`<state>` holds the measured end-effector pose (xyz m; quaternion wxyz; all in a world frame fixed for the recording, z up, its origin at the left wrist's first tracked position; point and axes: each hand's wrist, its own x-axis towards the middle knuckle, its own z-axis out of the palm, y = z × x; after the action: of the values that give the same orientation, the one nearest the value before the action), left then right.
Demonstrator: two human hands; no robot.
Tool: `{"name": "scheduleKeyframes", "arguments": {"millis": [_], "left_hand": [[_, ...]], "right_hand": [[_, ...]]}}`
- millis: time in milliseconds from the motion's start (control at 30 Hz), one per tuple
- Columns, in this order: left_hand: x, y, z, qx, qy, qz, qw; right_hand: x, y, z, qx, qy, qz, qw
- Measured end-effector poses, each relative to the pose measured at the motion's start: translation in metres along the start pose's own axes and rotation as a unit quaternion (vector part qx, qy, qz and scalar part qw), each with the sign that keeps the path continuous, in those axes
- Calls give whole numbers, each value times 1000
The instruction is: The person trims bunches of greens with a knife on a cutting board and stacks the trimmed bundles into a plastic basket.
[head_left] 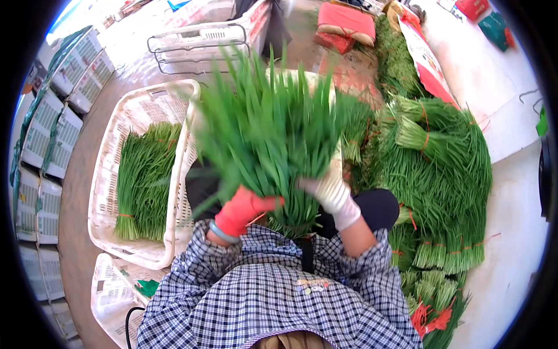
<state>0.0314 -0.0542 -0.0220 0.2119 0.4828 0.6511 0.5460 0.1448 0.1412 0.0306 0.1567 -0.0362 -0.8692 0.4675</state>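
Note:
A large loose bunch of long green leaves (279, 139) fans upward and away from my lap, its tips blurred. My left hand (247, 209), in a red glove, is closed around the bunch's left side near its lower end. On the right side, my right hand (332, 198), in a whitish glove, presses against the leaves with its fingers bent, slightly blurred. The lower end of the bunch rests near my checked apron (273, 285).
A white basket (99, 192) holding tied green bundles (148, 180) stands at the left. Piled green bundles (442, 174) with red ties lie at the right. Red ties (430, 319) sit at the lower right. Stacked crates (43, 139) line the far left.

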Motion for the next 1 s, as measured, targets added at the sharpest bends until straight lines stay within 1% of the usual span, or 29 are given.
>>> {"name": "scheduleKeyframes", "arguments": {"millis": [33, 67, 100, 133, 167, 200, 233, 267, 333, 367, 400, 433, 467, 500, 533, 567, 600, 667, 700, 733, 767, 800, 833, 867, 900, 933, 967, 1000], "left_hand": [[13, -26, -8, 133, 25, 117, 984], [15, -34, -19, 116, 48, 115, 985], [14, -48, -29, 0, 64, 57, 996], [13, -62, -36, -109, 74, 10, 991], [16, -65, -40, -184, 75, -15, 980], [23, -47, -33, -224, 55, -11, 973], [30, -28, -27, -262, 34, -9, 964], [37, -29, -15, -284, 36, 40, 957], [41, -37, -8, -306, 34, 82, 948], [40, -43, -8, -317, 89, 14, 944], [41, -51, -9, -325, 145, -51, 933], [38, -69, -13, -323, 174, -58, 928], [37, -69, -17, -322, 172, -57, 929], [34, -66, -20, -395, 172, -63, 900], [33, -64, -24, -466, 172, -68, 865], [34, -63, -31, -515, 146, -84, 840], [38, -58, -31, -515, 148, -84, 840], [49, -45, -26, -512, 236, -70, 823], [52, -39, -24, -518, 258, -76, 812], [54, -35, -22, -515, 256, -78, 814], [57, -32, -20, -542, 265, -68, 795], [59, -31, -18, -568, 274, -58, 774], [60, -33, -22, -589, 272, -45, 760], [59, -35, -28, -586, 276, -52, 760], [60, -36, -36, -592, 287, -39, 752], [60, -35, -43, -596, 300, -25, 744], [61, -31, -48, -581, 306, -16, 754], [61, -31, -52, -579, 312, -16, 753]], "right_hand": [[14, -10, -4, 174, 70, 64, 980], [26, -11, -8, 378, 126, 130, 908], [47, -13, -18, 397, 139, 149, 895], [67, -15, -31, 416, 151, 170, 880], [87, -17, -41, 453, 137, 166, 865], [105, -20, -48, 489, 122, 158, 849], [121, -28, -50, 475, 124, 137, 860], [138, -37, -47, 460, 126, 114, 871], [171, -49, -30, 373, 118, 121, 912], [171, -59, -32, 328, 50, 128, 935], [176, -44, -36, 329, 51, 127, 934], [188, -16, -44, 170, 61, 37, 983], [192, 8, -50, 6, 68, -51, 996], [182, 25, -60, -128, 26, 38, 991], [169, 43, -71, -258, -18, 126, 958], [151, 66, -72, -272, -39, 203, 940], [131, 90, -63, -284, -61, 277, 916], [100, 130, -34, -280, -56, 333, 899], [93, 159, -13, -274, -57, 361, 890], [92, 164, -3, -266, -60, 390, 879], [96, 171, -2, -277, -56, 427, 859], [97, 179, -5, -273, -57, 429, 859], [97, 192, -8, -243, 5, 431, 869], [98, 207, -12, -211, 68, 431, 875], [101, 233, -24, -174, 9, 407, 897], [98, 265, -24, -81, 20, 399, 913], [91, 240, -28, 59, 56, 401, 912], [79, 199, -36, 196, 90, 396, 892]]}}
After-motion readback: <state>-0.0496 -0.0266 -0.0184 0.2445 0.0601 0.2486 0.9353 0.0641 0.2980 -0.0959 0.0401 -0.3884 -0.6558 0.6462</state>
